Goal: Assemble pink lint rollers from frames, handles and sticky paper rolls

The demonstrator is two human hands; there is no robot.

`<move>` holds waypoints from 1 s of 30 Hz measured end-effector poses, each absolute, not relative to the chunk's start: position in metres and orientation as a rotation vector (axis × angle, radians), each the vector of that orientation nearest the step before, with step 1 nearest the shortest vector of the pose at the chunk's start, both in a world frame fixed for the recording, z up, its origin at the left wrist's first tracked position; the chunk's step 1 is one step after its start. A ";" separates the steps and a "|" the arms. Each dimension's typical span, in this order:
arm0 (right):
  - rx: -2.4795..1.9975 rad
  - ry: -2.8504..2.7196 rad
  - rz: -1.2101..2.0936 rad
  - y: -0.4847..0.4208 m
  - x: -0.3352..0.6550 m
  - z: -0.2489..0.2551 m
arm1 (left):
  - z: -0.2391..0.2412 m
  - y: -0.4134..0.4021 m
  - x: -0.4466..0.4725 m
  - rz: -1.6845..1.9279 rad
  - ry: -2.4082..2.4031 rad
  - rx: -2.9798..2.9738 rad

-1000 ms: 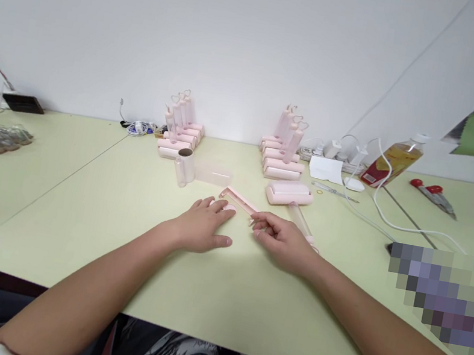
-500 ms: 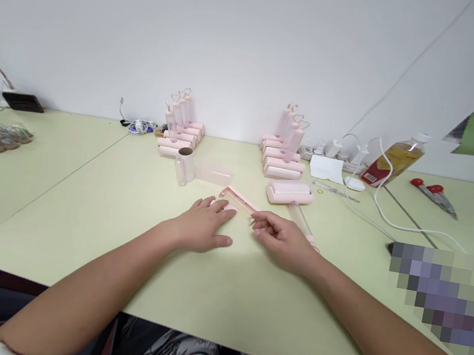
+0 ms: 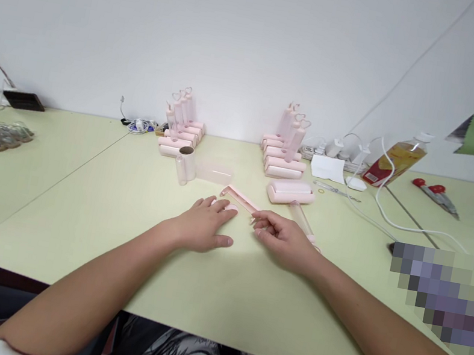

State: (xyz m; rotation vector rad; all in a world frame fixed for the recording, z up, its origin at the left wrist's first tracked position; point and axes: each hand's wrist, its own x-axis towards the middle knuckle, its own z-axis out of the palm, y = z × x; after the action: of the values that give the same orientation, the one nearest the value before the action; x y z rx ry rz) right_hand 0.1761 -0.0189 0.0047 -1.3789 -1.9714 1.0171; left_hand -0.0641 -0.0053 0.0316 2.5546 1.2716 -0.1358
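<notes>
Left hand (image 3: 201,225): palm down and open, fingers spread, fingertips over a small pink piece near the middle of the table (image 3: 207,294); not wrapped round anything that shows
Pink piece (image 3: 231,206): lies just in front of the palm, mostly hidden by the fingers; light, even pressure seems best, enough to stop it sliding without bending it
Right hand (image 3: 283,241): thumb and fingers curl closed on the near end of the pink bar (image 3: 239,197); how firm that hold is cannot be told
Pink bar: slants across the table, its far end beyond the left fingertips, its near end partly covered by the right hand; it looks thin, so a grip close to the end calls for a gentle touch and no twist
Wrists: both forearms come in low from the near edge; a low, steady posture probably gives the finest control
Clear cover (image 3: 214,173): lies beyond the hands, near the white tube (image 3: 190,167), which stands upright with a clear tube (image 3: 181,172) beside it; sideways sweeps of the left hand could knock these
Pink roller (image 3: 292,193): rests beyond the right hand, its clear handle (image 3: 302,219) pointing back toward that wrist; the right elbow and wrist do well to move with care here
</notes>
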 end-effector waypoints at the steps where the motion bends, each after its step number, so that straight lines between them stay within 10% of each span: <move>1: -1.377 -1.972 1.016 -0.019 0.176 0.004 | 0.032 -0.005 -0.064 -0.132 1.271 2.559; 30: -1.386 -1.966 1.015 -0.019 0.176 0.003 | 0.030 -0.005 -0.065 -0.120 1.264 2.600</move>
State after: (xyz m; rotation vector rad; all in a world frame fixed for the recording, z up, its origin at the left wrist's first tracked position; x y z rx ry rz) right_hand 0.1760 -0.0187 0.0032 -1.3862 -1.9661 1.0151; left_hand -0.0651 -0.0054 0.0302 2.6000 1.2644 -0.1203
